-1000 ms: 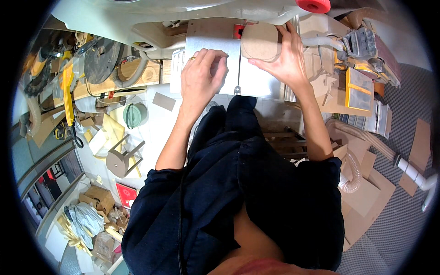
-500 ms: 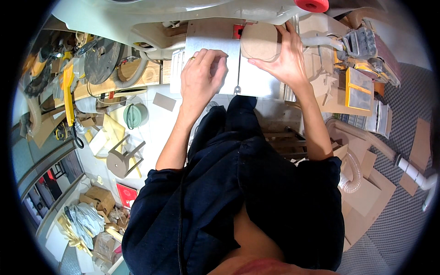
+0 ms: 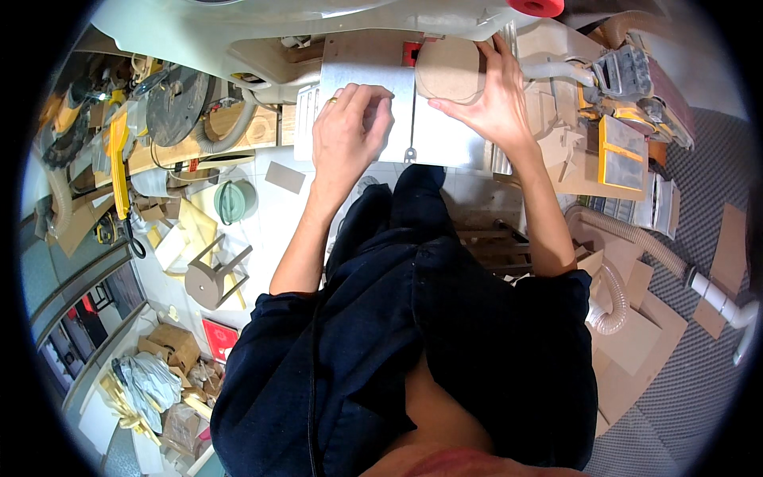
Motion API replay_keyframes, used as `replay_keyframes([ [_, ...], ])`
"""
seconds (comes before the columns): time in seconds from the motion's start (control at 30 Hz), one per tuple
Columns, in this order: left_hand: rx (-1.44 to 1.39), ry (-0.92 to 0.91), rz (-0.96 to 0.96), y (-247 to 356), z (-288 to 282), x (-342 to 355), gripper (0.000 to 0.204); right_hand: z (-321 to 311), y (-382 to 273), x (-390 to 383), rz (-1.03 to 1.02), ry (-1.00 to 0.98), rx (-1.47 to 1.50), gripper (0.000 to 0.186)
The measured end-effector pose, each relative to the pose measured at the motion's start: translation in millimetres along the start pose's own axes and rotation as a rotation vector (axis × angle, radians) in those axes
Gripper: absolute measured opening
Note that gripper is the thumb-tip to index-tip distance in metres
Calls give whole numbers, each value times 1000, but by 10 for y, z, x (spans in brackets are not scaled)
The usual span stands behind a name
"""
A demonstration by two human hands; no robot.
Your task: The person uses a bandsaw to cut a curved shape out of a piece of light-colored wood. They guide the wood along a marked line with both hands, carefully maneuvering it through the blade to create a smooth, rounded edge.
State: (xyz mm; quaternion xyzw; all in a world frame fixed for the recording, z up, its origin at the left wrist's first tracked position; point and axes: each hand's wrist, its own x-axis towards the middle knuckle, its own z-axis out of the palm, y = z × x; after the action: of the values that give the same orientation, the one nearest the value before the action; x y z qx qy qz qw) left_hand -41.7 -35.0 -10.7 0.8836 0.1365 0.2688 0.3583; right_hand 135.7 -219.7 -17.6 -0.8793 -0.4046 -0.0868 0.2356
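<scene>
My right hand (image 3: 499, 99) grips a round tan fibreboard disc (image 3: 447, 71), with the thumb at its near edge and the fingers bent around its right side. The disc lies flat on the silver metal table (image 3: 445, 147) of a large pale machine (image 3: 270, 22), just right of a small red insert (image 3: 411, 54). A dark slot runs from that insert toward me. Left of the slot, my left hand (image 3: 348, 127) rests on the same table, fingers curled in and a ring on one finger. Nothing shows in it. The machine's body overhangs the disc's far edge.
A belt sander (image 3: 648, 83) and fibreboard offcuts (image 3: 560, 147) lie on the right. Ribbed hoses (image 3: 636, 226) run along the right-hand floor. Left of me stand a small stool (image 3: 208, 282) and a green bucket (image 3: 232, 201), near a tool-laden wooden bench (image 3: 258, 131).
</scene>
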Motion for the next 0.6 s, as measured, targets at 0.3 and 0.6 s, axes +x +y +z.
replay_keyframes([
  [0.3,-5,-3,-1,-17,8,-6,8,19,31,-18,-34,13,0,127],
  [0.6,-5,0,-5,-13,10,-10,9,23,17,4,-32,27,-14,127],
])
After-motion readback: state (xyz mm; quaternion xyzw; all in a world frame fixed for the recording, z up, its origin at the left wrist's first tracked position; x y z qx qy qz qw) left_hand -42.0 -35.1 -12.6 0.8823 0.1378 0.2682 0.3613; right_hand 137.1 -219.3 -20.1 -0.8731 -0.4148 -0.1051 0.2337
